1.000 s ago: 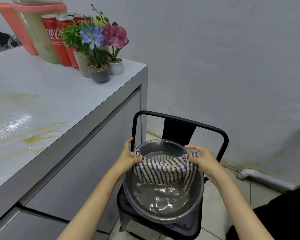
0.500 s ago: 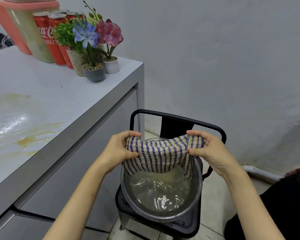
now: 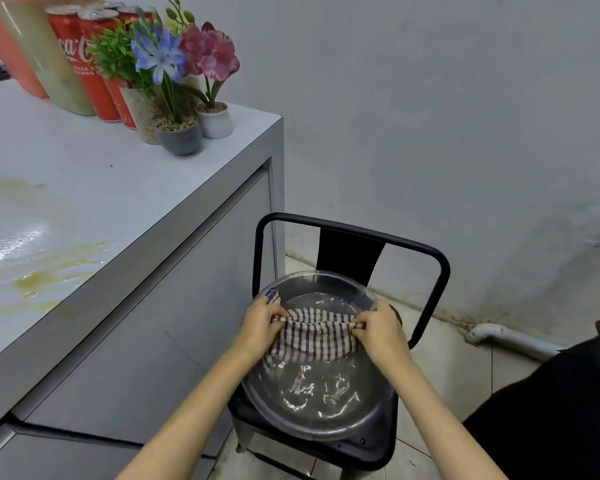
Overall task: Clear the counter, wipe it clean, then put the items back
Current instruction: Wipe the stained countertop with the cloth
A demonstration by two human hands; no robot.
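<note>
The grey tabletop (image 3: 111, 181) runs along the left, its near part wet and glossy, with a yellowish spill (image 3: 45, 277) smeared across it. At its far corner, against the pale grey wall (image 3: 430, 116), stand red cola cans (image 3: 87, 60), a pitcher (image 3: 49, 64) with an orange-red side, and small pots of flowers, a dark grey pot (image 3: 179, 138) in front and a white pot (image 3: 216, 123) just beside it. Past the tabletop's end a black metal chair (image 3: 361, 233) stands on the tiled floor (image 3: 458, 372), and a clear basin (image 3: 326, 433) of water sits on its seat. Over the basin the left hand (image 3: 262, 327) and right hand (image 3: 378, 329) each clamp one end of the striped cloth (image 3: 312, 337), which is bunched between them and hangs into the basin. A white pipe (image 3: 510, 339) runs along the stained foot of the wall.
</note>
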